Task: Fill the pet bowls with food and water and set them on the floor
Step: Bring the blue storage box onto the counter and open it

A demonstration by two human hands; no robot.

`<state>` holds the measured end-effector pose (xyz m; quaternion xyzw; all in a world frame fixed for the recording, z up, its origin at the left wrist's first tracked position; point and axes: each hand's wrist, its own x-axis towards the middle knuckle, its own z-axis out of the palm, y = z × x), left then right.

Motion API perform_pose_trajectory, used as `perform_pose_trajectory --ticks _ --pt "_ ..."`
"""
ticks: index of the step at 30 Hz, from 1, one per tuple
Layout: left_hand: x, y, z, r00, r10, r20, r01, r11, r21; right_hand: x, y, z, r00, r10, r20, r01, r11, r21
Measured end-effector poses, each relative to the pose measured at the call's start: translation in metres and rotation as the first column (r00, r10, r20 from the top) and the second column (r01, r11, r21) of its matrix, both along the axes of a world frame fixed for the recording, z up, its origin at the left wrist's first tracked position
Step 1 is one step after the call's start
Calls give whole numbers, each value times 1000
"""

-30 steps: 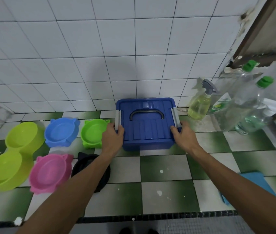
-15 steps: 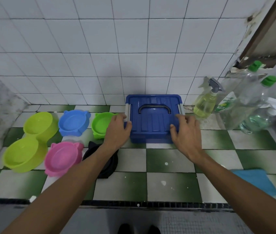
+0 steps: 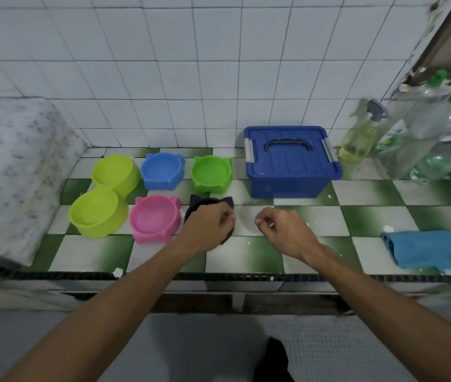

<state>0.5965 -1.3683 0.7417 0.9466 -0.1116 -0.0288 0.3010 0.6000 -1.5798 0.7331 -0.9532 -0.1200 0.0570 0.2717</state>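
Head view: ribbed blue plastic box

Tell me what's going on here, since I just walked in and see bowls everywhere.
A person stands at a green-and-white tiled counter getting ready to fill pet bowls. Both hands are empty and loosely curled: the left hand hovers over a black cat-eared bowl, the right hand over bare tile. The blue lidded storage box sits closed by the wall. The pink bowl, blue bowl, green bowl and yellow-green double bowl all look empty.
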Motion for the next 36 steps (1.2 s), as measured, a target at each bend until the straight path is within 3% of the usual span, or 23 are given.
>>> perform_pose_trajectory --ticks 7,16,25,36 --pt "-94 93 -16 993 -112 -44 112 994 -17 -98 76 -22 997 -41 -67 45 997 58" --pt "-178 158 -55 976 -87 -202 83 996 -30 -190 127 -57 967 -50 -250 59 998 27" --pt "-216 168 -124 954 6 -300 -7 1000 -2 -214 133 -116 930 -85 -356 84 996 -20" --pt "-214 173 -264 928 152 -340 -168 986 -18 -200 151 -260 919 -116 -377 149 987 60"
